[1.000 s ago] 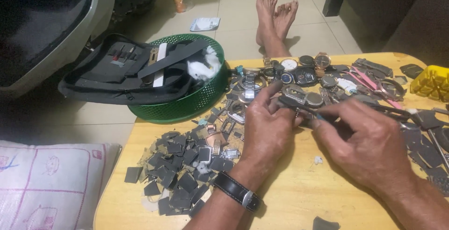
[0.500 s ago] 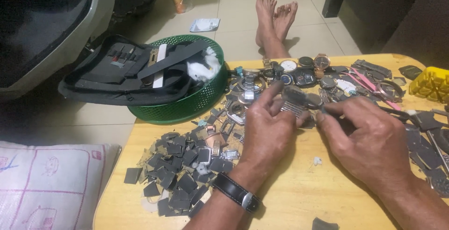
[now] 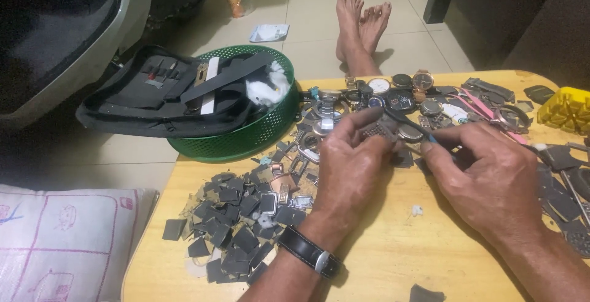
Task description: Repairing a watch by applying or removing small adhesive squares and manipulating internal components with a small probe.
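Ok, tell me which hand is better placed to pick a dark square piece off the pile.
Left. The left hand sits right beside the pile of dark pieces; the right hand is farther away and grips a thin tool.

The right hand (image 3: 491, 179) has drawn in against the left hand (image 3: 350, 167) — fingertips now meeting over the small metal watch part (image 3: 378, 131).

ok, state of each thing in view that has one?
left hand: pinching a watch band
right hand: gripping a thin tool at the band
tool case: open, lying across the green basket
dark chips: loose heap on the table
watches: strewn along the far edge
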